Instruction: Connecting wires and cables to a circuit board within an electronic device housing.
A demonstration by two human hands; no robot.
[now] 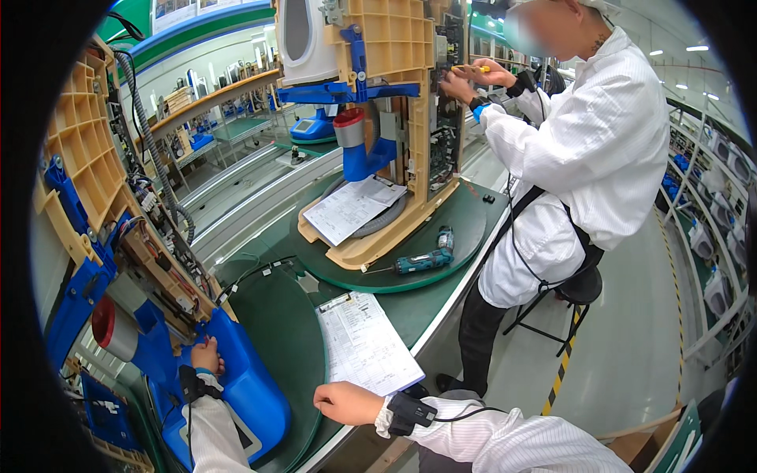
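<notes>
Low on the left, my left hand [208, 357] is closed at the blue plastic base [264, 386] of a tall machine, beneath a white cylinder with a red rim [117, 327]. A small reddish bit shows at its fingers, too small to name. My right hand [349, 403] is at the front edge of the green table, beside a clipboard with printed sheets [367, 339]. Its fingers are curled under, and whatever they may hold is hidden. Black bands with cables wrap both wrists. Exposed wiring and boards [162, 268] run up the machine's open side above my left hand.
A second machine on a beige frame [394, 236] stands on a round green turntable [465, 256], with papers and a teal power screwdriver [426, 258] on it. At right, a co-worker in a white coat [583, 134] sits on a black stool [579, 288], holding a yellow-handled tool.
</notes>
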